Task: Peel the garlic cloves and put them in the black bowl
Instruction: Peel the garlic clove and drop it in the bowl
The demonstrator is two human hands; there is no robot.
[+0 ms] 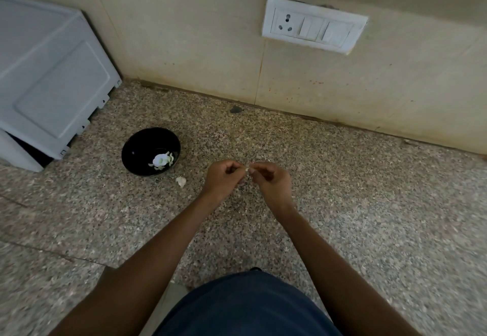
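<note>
A black bowl point(143, 148) stands on the speckled granite counter point(342, 204), left of my hands, with several pale garlic cloves point(162, 161) at its bottom. Just right of the bowl a white scrap of garlic or skin point(181, 181) lies on the counter. My left hand point(222, 177) and my right hand point(268, 179) are raised together over the counter with fingers curled. Between their fingertips they pinch a small pale garlic clove point(248, 170), mostly hidden by the fingers.
A white appliance point(50, 83) stands at the back left, close to the bowl. The tiled wall behind carries a white socket and switch plate point(313, 26). A dark spot point(235, 109) lies near the wall's foot.
</note>
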